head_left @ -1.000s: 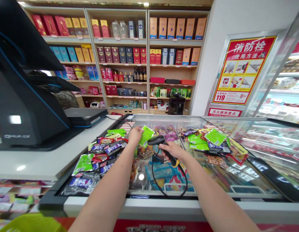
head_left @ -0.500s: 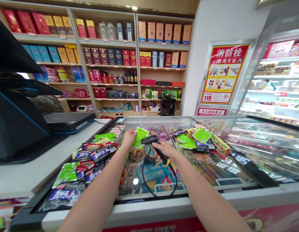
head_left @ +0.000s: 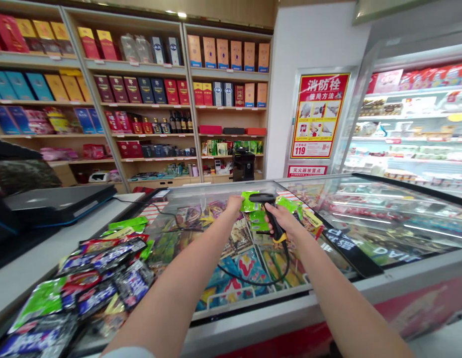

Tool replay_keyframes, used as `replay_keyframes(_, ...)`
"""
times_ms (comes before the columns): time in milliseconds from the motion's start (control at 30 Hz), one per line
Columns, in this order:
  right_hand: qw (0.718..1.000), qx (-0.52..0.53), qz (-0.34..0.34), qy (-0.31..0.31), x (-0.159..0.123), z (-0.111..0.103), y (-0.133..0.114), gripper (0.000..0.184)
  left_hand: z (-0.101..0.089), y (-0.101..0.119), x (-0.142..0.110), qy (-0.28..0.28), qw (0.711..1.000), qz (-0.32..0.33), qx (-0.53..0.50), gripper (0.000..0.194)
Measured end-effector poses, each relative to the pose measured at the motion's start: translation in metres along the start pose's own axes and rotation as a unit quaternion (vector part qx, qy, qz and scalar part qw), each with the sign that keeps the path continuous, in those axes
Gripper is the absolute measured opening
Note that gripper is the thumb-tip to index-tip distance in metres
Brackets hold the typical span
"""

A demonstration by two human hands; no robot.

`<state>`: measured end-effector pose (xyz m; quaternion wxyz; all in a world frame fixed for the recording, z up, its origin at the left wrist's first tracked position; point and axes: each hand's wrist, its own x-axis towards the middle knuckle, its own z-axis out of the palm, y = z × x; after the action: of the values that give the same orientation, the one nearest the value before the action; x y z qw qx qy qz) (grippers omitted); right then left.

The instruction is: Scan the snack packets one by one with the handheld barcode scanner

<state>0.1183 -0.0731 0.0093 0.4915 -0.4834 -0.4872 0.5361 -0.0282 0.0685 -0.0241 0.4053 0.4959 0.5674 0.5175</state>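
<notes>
My right hand (head_left: 283, 219) grips a black and yellow barcode scanner (head_left: 274, 216) by its handle, its head pointing left. A black cable loops from it over the freezer's glass top (head_left: 249, 293). Pinched in my left hand (head_left: 235, 203) is a green snack packet (head_left: 250, 201), held up close to the scanner's head. Behind and below the scanner lie more green packets (head_left: 257, 219) on the glass, partly hidden by my right hand. To the left of my left arm spreads a pile of snack packets (head_left: 104, 258) in black, purple, red and green.
A white counter (head_left: 40, 248) with a black flat-topped device (head_left: 59, 201) borders the freezer on the left. Shelves of boxed goods (head_left: 148, 94) line the back wall. On the right, a second glass-topped freezer section (head_left: 395, 209) adjoins, with a lit refrigerated display (head_left: 413, 124) behind.
My view has turned right. Both hands have moved right over the glass with the green packet and the scanner, toward the right-hand group of packets.
</notes>
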Motion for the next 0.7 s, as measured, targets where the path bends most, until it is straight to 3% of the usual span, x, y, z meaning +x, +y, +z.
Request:
replay_keyframes(167,0.998,0.018,-0.020,0.056,-0.004,-0.046,-0.004,0.031,0.076,0.006,-0.021,-0.050,0.999,0.009,0.012,0.009)
replay_keyframes(333,0.995,0.028,-0.026,0.091,-0.006,-0.070,0.006,0.033,0.116,0.015,-0.047,-0.087,0.987,0.078,0.113,0.015)
replay_keyframes(500,0.994,0.034,-0.028,0.098,-0.009,-0.069,0.014,0.030,0.110,0.021,-0.057,-0.064,0.976,0.084,0.191,0.022)
replay_keyframes(600,0.995,0.032,-0.021,0.090,-0.005,-0.060,0.020,0.028,0.088,0.015,-0.053,-0.045,0.983,0.073,0.164,0.020)
replay_keyframes(700,0.997,0.035,-0.004,0.062,0.003,-0.043,0.026,0.028,0.053,0.006,-0.045,-0.014,0.988,0.069,0.141,0.018)
